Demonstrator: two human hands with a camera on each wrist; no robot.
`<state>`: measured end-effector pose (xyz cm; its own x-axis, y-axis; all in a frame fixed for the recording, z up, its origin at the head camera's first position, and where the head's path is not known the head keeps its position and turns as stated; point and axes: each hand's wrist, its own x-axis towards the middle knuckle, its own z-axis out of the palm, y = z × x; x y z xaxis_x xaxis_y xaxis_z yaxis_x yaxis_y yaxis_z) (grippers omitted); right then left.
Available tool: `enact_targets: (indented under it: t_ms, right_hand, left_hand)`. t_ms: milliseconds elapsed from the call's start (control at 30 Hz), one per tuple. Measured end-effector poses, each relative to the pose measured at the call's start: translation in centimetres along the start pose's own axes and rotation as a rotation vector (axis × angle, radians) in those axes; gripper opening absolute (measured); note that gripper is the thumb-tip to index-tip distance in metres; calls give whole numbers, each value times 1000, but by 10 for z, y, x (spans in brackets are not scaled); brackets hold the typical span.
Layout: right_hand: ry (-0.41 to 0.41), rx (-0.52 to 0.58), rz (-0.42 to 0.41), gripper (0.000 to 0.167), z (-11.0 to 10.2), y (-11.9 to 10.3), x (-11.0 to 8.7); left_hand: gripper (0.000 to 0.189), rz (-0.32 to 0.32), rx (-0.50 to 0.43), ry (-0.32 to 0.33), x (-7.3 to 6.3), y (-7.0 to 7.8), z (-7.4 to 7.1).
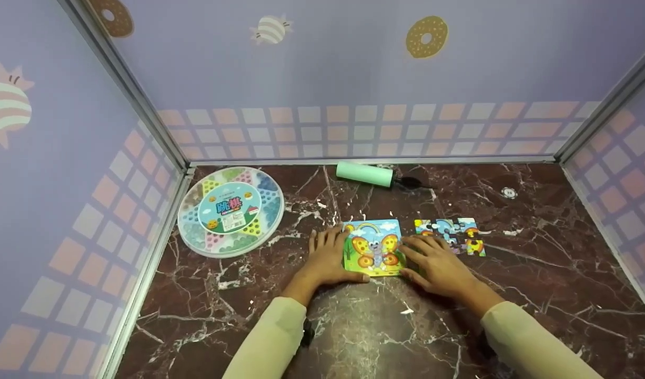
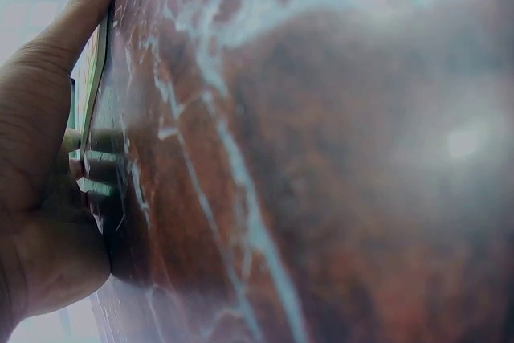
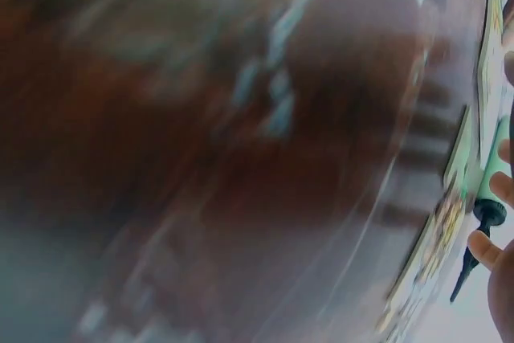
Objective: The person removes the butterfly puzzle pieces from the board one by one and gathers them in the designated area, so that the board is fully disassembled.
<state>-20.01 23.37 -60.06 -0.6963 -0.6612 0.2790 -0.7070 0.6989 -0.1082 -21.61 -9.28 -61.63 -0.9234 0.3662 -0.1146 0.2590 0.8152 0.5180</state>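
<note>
A square picture board [image 1: 375, 251] showing a butterfly under a rainbow lies on the dark marbled table, with a hand at either side. My left hand [image 1: 329, 259] rests along its left edge, fingers pointing away, the thumb stretched along the near edge. The thumb [image 2: 76, 18] is also seen against the board's thin edge in the left wrist view. My right hand [image 1: 435, 264] is at the board's right edge, fingers spread and fingertips right at the border. Beyond that hand lie several joined jigsaw pieces [image 1: 475, 239], partly hidden by its fingers.
A round Chinese checkers box [image 1: 230, 210] with a clear rim of coloured pieces lies at the left. A mint-green hand pump [image 1: 364, 174] with a black nozzle is near the back wall. Further right is a small round white token [image 1: 508, 193]. Patterned walls [image 1: 354, 79] enclose the table.
</note>
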Motion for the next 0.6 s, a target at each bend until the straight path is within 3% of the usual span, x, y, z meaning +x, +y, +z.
enact_targets:
  t_ms: [267,600]
  right_hand:
    - [-28,26,-12,51,8,-12,20]
    - [-70,25,-22,44,10,-22,27]
  left_hand:
    - [137,20,13,30,1,-2,3]
    - [135,7,9,8,-2,2,-1]
